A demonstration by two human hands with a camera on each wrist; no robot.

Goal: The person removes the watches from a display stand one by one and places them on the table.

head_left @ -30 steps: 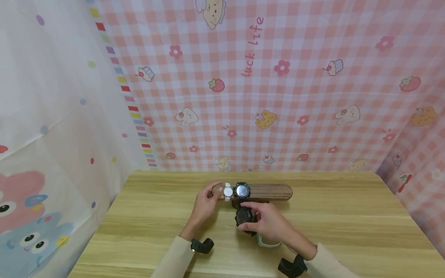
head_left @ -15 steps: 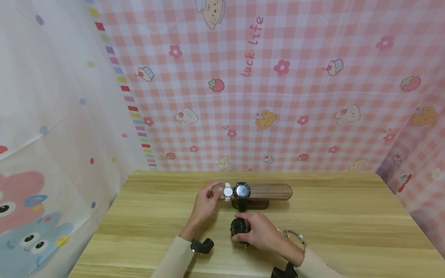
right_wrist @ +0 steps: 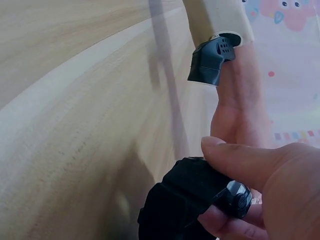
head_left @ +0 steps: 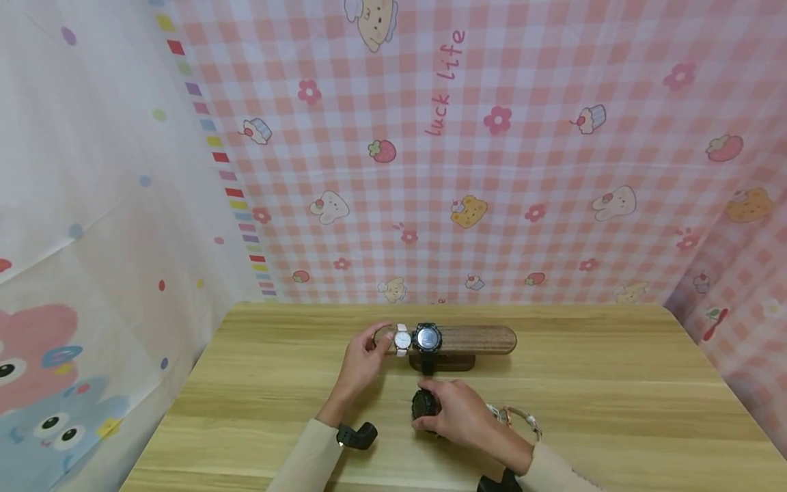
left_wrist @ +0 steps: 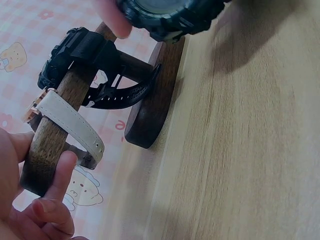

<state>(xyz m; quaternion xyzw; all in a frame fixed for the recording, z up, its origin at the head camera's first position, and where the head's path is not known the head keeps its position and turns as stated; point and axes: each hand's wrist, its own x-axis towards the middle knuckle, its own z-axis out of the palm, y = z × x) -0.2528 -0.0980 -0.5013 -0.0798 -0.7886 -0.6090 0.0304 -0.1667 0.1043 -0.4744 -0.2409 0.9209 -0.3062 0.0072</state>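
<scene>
A dark wooden watch stand [head_left: 479, 339] with a rounded crossbar stands near the back of the table. My left hand [head_left: 361, 362] grips the crossbar's left end, thumb and fingers around it in the left wrist view. Beside those fingers a watch with a white strap [head_left: 402, 340] hangs on the bar. Just right of it sits a black digital watch [head_left: 427, 337], its strap [left_wrist: 120, 95] dangling below the bar. In front of the stand my right hand [head_left: 461, 413] pinches another black watch [head_left: 423, 404] between thumb and fingers, apart from the stand. The right wrist view shows its dark strap [right_wrist: 175, 200].
Next to my right forearm lies a watch with a thin band [head_left: 522, 415], partly hidden by the arm. A black wrist camera [head_left: 356, 436] is strapped to my left wrist. Behind the wooden table [head_left: 615, 383] hangs a pink checked cloth [head_left: 541, 164].
My right hand has drawn the black watch away from the stand toward me and turned it slightly. The thin-banded watch has come into view beside the forearm. My left hand keeps its grip.
</scene>
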